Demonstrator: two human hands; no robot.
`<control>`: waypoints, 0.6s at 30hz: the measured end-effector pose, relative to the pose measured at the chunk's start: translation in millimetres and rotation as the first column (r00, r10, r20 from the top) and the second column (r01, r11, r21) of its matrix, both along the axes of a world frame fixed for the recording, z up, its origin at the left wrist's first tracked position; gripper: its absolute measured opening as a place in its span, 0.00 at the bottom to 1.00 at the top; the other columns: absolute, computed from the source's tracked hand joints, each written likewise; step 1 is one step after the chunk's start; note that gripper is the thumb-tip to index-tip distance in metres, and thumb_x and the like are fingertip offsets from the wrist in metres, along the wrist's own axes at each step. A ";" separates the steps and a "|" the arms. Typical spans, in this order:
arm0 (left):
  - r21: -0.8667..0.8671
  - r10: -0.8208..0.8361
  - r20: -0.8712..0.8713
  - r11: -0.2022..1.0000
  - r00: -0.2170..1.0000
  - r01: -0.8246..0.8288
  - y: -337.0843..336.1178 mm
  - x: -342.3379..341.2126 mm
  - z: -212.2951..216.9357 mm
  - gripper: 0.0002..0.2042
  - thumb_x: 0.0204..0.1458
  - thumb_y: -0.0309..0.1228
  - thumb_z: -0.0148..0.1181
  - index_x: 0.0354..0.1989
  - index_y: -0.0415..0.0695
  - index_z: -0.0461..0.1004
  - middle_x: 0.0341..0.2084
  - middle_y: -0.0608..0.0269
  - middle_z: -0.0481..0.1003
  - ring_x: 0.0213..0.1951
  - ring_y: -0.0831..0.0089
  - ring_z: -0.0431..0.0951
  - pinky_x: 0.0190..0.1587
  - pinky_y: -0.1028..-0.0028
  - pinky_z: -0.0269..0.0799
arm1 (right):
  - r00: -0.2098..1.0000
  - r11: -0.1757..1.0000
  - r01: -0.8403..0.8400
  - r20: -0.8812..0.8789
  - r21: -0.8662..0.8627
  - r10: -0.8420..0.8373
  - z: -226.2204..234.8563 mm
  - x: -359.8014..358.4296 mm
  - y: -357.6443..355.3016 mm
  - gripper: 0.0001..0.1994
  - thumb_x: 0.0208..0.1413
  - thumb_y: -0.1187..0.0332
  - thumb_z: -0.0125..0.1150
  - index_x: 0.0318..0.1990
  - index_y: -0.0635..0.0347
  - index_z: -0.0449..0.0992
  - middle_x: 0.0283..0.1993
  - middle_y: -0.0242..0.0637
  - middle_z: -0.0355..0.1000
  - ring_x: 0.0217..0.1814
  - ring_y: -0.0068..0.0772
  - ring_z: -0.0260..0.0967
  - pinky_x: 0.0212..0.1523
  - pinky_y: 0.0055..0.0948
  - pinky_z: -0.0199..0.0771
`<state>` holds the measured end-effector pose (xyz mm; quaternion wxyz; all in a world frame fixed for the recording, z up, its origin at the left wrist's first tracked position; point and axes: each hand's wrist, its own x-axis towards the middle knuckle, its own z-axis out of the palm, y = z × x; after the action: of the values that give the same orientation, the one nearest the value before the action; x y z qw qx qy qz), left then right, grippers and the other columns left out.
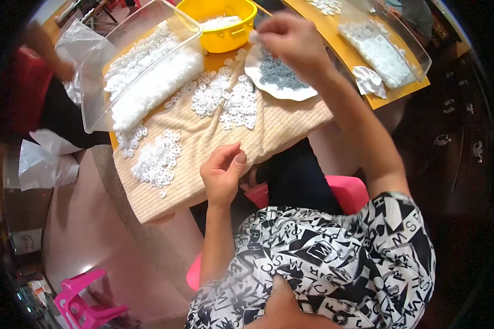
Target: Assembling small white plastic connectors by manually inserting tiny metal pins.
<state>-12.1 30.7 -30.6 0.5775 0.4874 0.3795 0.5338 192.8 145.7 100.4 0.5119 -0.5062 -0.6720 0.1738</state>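
My right hand (293, 41) is raised over the white plate (288, 94) and the rim side of the yellow basin. Its fingers pinch a small white plastic piece (253, 37), slightly blurred. On the plate lies a heap of small grey-blue parts (280, 74). My left hand (223, 171) hovers at the near edge of the beige cloth (280, 123), thumb and fingers curled together; whatever they hold is hidden. Beyond it, small white plastic pieces with holes (239, 104) lie in loose piles. Another pile of white pieces (156, 159) spreads on the cloth to the left.
A clear plastic bin (88, 109) full of white pieces stands at the left, beside a yellow basin (228, 41). At the right are another clear bin (417, 60) and crumpled white paper (369, 82). Another person's arm (49, 52) shows far left. A pink stool (79, 301) stands on the floor.
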 end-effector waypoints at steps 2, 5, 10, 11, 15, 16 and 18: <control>0.025 0.003 -0.093 1.000 0.996 0.000 0.5 6.4 9.6 0.10 0.45 0.22 0.58 0.36 0.34 0.72 0.27 0.64 0.69 0.27 0.80 0.68 0.30 0.83 0.65 | 0.991 0.991 0.105 0.071 0.084 -0.111 9.1 5.2 49.6 0.07 0.40 0.72 0.56 0.27 0.66 0.74 0.20 0.41 0.70 0.21 0.28 0.67 0.24 0.26 0.66; 0.112 0.042 -0.160 0.993 0.986 -0.024 3.1 7.3 4.1 0.09 0.44 0.21 0.58 0.36 0.35 0.72 0.26 0.64 0.69 0.27 0.81 0.68 0.30 0.84 0.65 | 0.982 0.971 0.188 0.048 -0.147 -0.182 26.9 0.9 89.5 0.07 0.34 0.73 0.54 0.24 0.65 0.76 0.18 0.44 0.71 0.19 0.31 0.69 0.24 0.28 0.68; 0.112 0.049 -0.195 0.993 0.980 -0.027 2.9 6.4 6.6 0.10 0.45 0.23 0.58 0.37 0.35 0.72 0.28 0.65 0.70 0.30 0.81 0.69 0.34 0.83 0.66 | 0.976 0.979 0.203 0.089 -0.016 -0.201 -3.7 6.2 151.2 0.07 0.32 0.73 0.54 0.21 0.63 0.76 0.18 0.43 0.71 0.21 0.30 0.70 0.26 0.26 0.69; 0.111 0.051 -0.194 0.993 0.980 -0.030 2.9 6.2 6.7 0.10 0.45 0.23 0.58 0.37 0.35 0.72 0.28 0.65 0.70 0.30 0.81 0.69 0.34 0.83 0.66 | 0.967 0.973 0.211 0.124 0.096 -0.222 -7.8 1.6 152.1 0.07 0.32 0.73 0.54 0.21 0.63 0.76 0.18 0.43 0.71 0.21 0.31 0.70 0.26 0.26 0.69; 0.138 0.078 -0.196 0.989 0.978 -0.051 2.9 6.3 5.5 0.09 0.44 0.21 0.58 0.36 0.35 0.72 0.27 0.64 0.70 0.28 0.81 0.69 0.31 0.83 0.66 | 0.941 0.983 0.181 0.284 0.028 -0.181 -1.8 7.5 165.5 0.07 0.32 0.72 0.54 0.22 0.62 0.77 0.20 0.45 0.71 0.24 0.36 0.71 0.29 0.28 0.70; 0.102 0.055 -0.197 0.994 0.979 -0.035 3.1 6.7 4.7 0.10 0.45 0.23 0.58 0.36 0.35 0.72 0.28 0.65 0.71 0.30 0.80 0.70 0.34 0.82 0.66 | 0.941 0.982 0.189 0.282 0.027 -0.189 -1.7 10.1 168.8 0.07 0.32 0.72 0.54 0.22 0.62 0.77 0.20 0.45 0.71 0.24 0.36 0.71 0.29 0.28 0.70; 0.104 0.051 -0.201 0.994 0.978 -0.030 3.3 9.2 3.9 0.09 0.44 0.22 0.58 0.36 0.35 0.72 0.27 0.64 0.70 0.28 0.80 0.69 0.32 0.83 0.66 | 0.939 0.980 0.186 0.307 -0.071 -0.156 -3.6 12.1 169.4 0.08 0.33 0.73 0.53 0.23 0.62 0.77 0.21 0.46 0.71 0.26 0.38 0.71 0.30 0.30 0.70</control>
<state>-2.9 34.0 -26.7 0.4995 0.5599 0.4191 0.5112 204.9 315.1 96.8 0.3914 -0.6078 -0.6859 0.0831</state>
